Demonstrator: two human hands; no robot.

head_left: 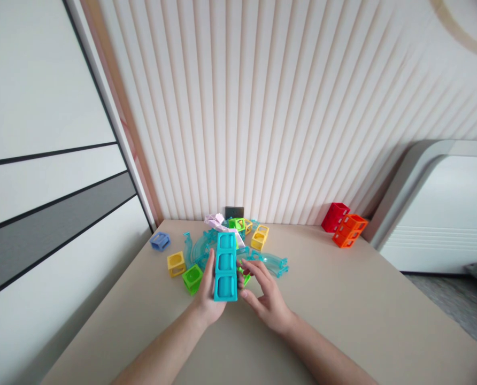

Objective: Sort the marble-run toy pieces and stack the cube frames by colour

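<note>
A teal stack of three joined blocks (226,267) is held above the table by my left hand (210,297), whose thumb lies along its left side. My right hand (268,302) is just right of the stack, fingers apart and bent toward it, with nothing in its grasp. Beyond and around the hands lie clear teal curved track pieces (274,263), a green block (192,278), a yellow block (176,264) and another yellow block (260,237). A pale purple piece (215,221) rests on the pile behind the stack.
A blue block (160,241) sits at the table's left edge. At the back right stand red blocks (335,217) and orange blocks (348,231). A ribbed wall (238,107) rises behind the table (343,299), with a dark socket (234,212) low on it.
</note>
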